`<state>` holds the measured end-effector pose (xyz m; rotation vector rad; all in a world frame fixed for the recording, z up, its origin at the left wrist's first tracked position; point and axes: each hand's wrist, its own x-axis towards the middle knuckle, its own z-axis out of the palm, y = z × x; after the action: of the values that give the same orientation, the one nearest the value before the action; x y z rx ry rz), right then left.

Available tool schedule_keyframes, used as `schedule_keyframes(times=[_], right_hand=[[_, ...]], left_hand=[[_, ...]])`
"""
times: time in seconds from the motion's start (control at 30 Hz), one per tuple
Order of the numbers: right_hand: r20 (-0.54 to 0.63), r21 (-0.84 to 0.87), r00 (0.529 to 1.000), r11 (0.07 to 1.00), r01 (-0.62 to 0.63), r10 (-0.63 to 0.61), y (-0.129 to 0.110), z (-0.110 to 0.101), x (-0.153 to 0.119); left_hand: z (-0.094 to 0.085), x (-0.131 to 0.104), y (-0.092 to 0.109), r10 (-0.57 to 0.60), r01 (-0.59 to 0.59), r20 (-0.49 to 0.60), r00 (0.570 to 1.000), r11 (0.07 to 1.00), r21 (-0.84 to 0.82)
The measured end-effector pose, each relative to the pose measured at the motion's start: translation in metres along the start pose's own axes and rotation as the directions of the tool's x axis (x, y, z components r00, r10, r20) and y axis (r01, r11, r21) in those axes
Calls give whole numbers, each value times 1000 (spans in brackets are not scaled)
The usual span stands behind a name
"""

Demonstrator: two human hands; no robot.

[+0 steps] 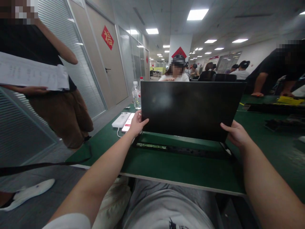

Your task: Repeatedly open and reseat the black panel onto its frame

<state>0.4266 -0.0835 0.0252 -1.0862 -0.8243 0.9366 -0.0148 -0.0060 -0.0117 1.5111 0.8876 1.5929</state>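
Observation:
A wide black display panel (190, 109) stands nearly upright over the green table (171, 173), its dark glossy face toward me. My left hand (138, 123) grips its left edge, thumb on the front. At the lower right edge, my right hand (235, 133) holds it the same way, with the fingers partly hidden behind. Below the panel lies a long dark strip (186, 150) with a green circuit board (151, 146) at its left part. Whether the panel's lower edge touches anything is unclear.
Left of the panel are a water bottle (136, 97), a white box (120, 120) and a phone (128, 122) with a cable. A person with papers (33, 71) stands at the left. Another person sits opposite. Someone leans over dark parts and a yellow tray (290, 100) at right.

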Motion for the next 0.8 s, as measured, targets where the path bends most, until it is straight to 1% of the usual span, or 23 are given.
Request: schedule_keyframes(times=[0.2, 0.4, 0.53, 0.63, 0.8], right_hand=[[-8, -1, 1000, 1000, 16, -16, 1, 7, -2], [9, -43, 1000, 999, 0, 0, 6, 4, 2], [-38, -81, 996, 993, -81, 78, 9, -2, 9], [-57, -90, 988, 984, -151, 146, 12, -4, 13], [-70, -151, 950, 938, -311, 304, 18, -8, 16]], left_hand=[[-1, 0, 3, 29, -29, -42, 999, 1000, 7], [2, -3, 8, -43, 42, -23, 999, 999, -28], [4, -4, 10, -96, 97, 13, 995, 994, -56], [3, -4, 9, -143, 144, 20, 989, 989, -28], [1, -4, 2, -232, 232, 26, 972, 973, 17]])
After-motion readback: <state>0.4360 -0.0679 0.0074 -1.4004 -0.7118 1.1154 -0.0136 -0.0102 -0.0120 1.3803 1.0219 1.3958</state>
